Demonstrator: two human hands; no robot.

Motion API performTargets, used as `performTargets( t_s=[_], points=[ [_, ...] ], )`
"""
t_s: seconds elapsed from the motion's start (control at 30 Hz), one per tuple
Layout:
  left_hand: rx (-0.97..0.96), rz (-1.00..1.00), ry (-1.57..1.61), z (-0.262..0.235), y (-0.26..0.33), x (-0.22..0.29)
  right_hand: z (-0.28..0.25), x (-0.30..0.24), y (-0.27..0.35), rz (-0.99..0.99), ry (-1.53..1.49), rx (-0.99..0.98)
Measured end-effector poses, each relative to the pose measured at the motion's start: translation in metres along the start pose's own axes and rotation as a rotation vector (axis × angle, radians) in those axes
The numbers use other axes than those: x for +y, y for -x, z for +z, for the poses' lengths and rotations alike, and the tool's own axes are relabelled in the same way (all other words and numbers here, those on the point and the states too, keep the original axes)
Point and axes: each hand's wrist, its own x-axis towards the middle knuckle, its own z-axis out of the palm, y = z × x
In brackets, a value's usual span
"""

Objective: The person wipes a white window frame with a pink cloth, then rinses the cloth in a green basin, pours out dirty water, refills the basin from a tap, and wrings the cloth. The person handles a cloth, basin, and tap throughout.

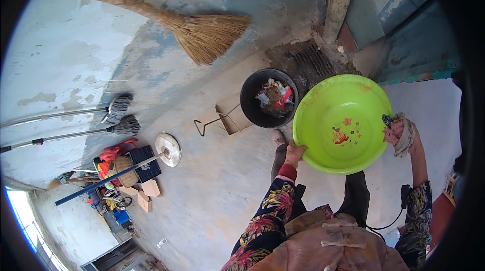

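A lime green plastic basin (323, 139), printed inside with a small cartoon and flowers, is tilted in front of me. My left hand (294, 154) grips its near left rim, thumb over the edge. At the right rim, my right hand (411, 137) is closed on a crumpled pink and beige cloth (402, 134), which hides most of the fingers. Just left of the basin stands a black bucket (250, 111) with rubbish in it, scraps of white, red and brown.
A floor drain grate (310, 58) lies behind the basin on wet, dirty floor, beside a pipe (339, 5). A dustpan (230, 123) with a wire handle is left of the bucket. A straw broom (207, 33) and mops (118, 109) are along the wall; boxes (150, 188) sit far left.
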Motion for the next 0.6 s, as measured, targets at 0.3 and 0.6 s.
performTargets(
  t_s=[0.3, 0.6],
  points=[
    [0.038, 0.298, 0.22, -0.026, 0.076, 0.026, 0.08, 0.003, 0.027, -0.217, 0.15, -0.218],
    [0.733, 0.627, 0.212, 0.018, 0.2, -0.111, 0.148, 0.093, 0.056, -0.191, 0.81, -0.323]
  ],
)
